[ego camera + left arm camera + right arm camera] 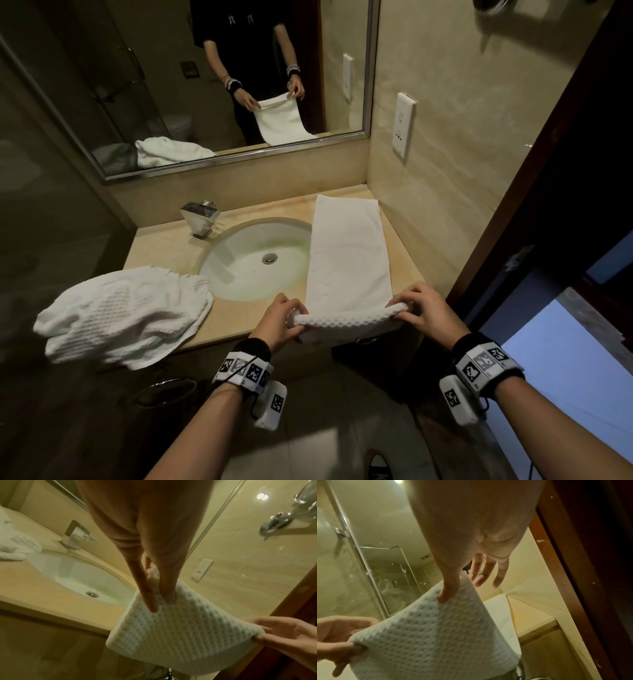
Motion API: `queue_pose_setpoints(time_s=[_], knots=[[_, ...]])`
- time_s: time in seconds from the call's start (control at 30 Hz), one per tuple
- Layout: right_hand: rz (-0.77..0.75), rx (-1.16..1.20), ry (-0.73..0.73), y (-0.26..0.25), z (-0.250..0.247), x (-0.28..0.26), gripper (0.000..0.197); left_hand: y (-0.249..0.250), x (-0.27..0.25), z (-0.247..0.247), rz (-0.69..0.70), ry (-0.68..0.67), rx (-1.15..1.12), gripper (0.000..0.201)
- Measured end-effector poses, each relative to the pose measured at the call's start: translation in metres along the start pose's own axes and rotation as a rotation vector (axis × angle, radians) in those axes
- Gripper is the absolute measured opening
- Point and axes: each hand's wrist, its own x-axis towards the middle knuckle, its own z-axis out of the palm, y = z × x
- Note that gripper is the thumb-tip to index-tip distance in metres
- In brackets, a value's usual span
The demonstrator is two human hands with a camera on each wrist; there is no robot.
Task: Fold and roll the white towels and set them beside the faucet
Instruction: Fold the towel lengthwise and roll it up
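A white waffle towel [346, 250], folded into a long strip, lies on the counter to the right of the sink [255, 258], running from the back wall to the front edge. Its near end [180, 635] is turned over into the start of a roll at the counter's front edge. My left hand [279, 320] pinches the roll's left end between thumb and fingers [150, 601]. My right hand [419, 313] pinches the right end with its thumb [448, 591] under the cloth. The chrome faucet [202, 217] stands behind the sink at the left. A second white towel [126, 311] lies bunched on the counter's left.
A mirror [191, 78] spans the back wall above the counter. A tiled side wall with a socket plate [404, 126] closes the right side, and a dark wooden door frame [534, 192] stands beyond it. The bunched towel overhangs the counter's front edge. A glass shower partition [359, 563] is at the left.
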Motion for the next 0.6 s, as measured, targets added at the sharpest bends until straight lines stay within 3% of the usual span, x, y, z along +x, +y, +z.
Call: queue_pose_setpoints(time_s=[0.1, 0.2, 0.3, 0.47, 0.6], knots=[[-0.08, 0.043, 0.037, 0.006, -0.001, 0.003, 0.016, -0.005, 0.006, 0.001, 0.114, 0.036, 0.022, 0.015], [-0.01, 0.137, 0.052, 0.007, -0.002, 0.004, 0.021, -0.006, 0.011, 0.0, 0.152, 0.026, 0.083, 0.029], [0.054, 0.331, 0.049, 0.01, -0.003, 0.004, 0.018, -0.009, 0.012, -0.002, 0.073, 0.043, -0.188, 0.046], [0.077, 0.56, 0.04, 0.012, -0.001, 0.007, 0.007, -0.004, 0.015, 0.0, -0.112, 0.006, -0.631, 0.022], [0.125, 0.609, 0.066, 0.009, 0.002, 0.014, 0.018, 0.006, 0.02, 0.001, -0.184, 0.058, -0.75, 0.017]])
